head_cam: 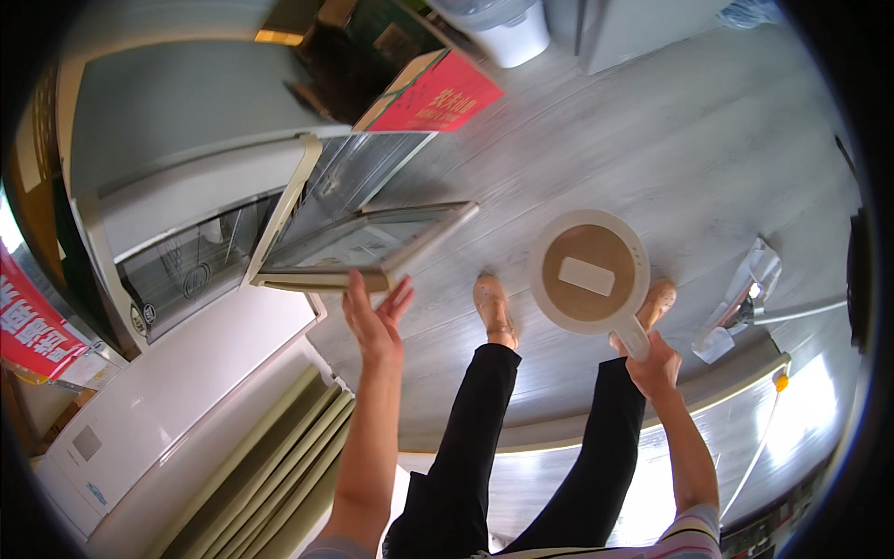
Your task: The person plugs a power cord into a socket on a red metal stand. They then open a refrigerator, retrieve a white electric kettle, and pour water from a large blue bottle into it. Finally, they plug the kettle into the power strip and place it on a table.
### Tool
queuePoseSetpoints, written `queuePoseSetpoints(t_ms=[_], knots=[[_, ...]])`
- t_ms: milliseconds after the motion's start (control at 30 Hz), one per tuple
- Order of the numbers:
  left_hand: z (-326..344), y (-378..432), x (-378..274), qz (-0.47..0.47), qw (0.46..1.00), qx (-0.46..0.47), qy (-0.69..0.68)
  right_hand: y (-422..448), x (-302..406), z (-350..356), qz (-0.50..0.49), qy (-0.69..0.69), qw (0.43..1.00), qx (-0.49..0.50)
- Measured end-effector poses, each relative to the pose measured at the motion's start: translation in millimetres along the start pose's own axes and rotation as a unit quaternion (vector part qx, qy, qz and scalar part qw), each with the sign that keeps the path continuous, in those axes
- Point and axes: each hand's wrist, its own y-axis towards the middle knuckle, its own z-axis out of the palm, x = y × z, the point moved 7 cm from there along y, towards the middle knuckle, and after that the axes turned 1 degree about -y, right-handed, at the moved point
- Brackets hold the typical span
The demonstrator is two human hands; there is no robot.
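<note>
My right hand [655, 367] is closed around the handle of a white pitcher [541, 279]. Light-brown liquid [583, 307] fills much of the pitcher's round mouth. A pale rectangle shows on the liquid; whether it is a reflection or an object I cannot tell. My left hand [377, 325] has its fingers spread at the near corner of a glass door [398, 237]. One fingertip overlaps the door's frame, and the hand has no grip around it. The door stands swung out from a glass-fronted display cabinet [202, 175] on the left.
A red printed carton [447, 98] sits beyond the cabinet, near a white bin [517, 35]. A white chest-like appliance [188, 363] lies at left, beside green folded fabric [279, 468]. On the right, a clear plastic bag [740, 300] lies on the grey plank floor [698, 161].
</note>
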Motion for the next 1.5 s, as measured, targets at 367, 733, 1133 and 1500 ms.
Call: queuePoseSetpoints(t_ms=[367,733,1133,1500], knots=[[49.6,117.2,-67.4,0.107,0.953,0.105,0.263,-85.5,-72.5,-123.7,0.127,0.088,0.968,-0.198],[277.2,-273.0,33.7,0.495,0.535,0.489,0.479,-122.5,-98.1,-201.2,0.181,0.145,0.939,-0.256],[408.0,-525.4,79.0,0.725,0.03,0.616,0.305,-171.3,-128.7,-282.1,0.119,0.136,0.966,-0.184],[597.2,-535.1,10.6,0.397,0.592,0.63,0.308,-124.6,-167.5,-332.4,0.329,0.236,0.896,-0.183]])
